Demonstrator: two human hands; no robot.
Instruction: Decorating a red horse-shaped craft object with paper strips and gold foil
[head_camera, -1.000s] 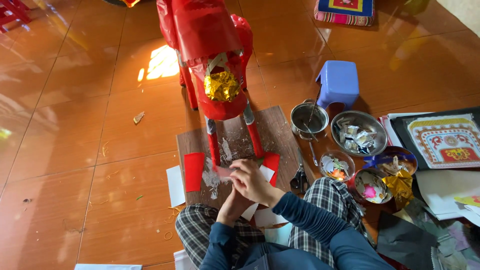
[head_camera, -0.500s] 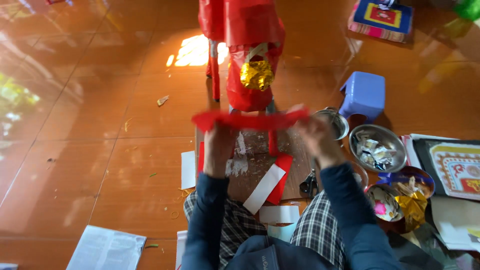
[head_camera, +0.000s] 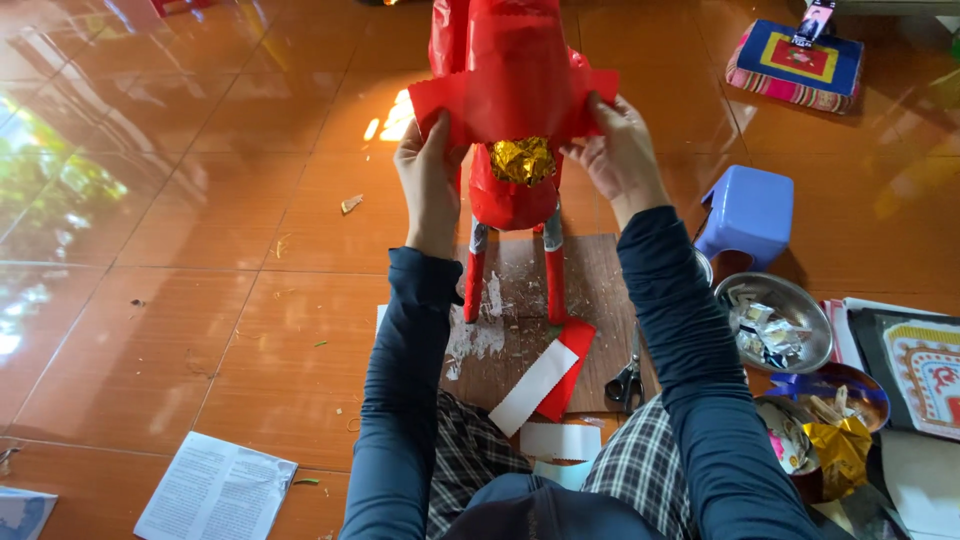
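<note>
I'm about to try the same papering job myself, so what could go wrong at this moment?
1. Both hands, left hand and right hand, stretch a thin red paper strip across the tall red paper figure; uneven pull might tear or crease it.
2. The figure stands on thin red legs on the brown board; pressing could tip it.
3. The strip may cover the crumpled gold foil ornament.

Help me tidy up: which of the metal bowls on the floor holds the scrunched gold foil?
The smaller bowl nearest the person's knee, with gold foil at its near edge. The larger steel bowl beside the blue stool holds only silvery scraps.
</note>
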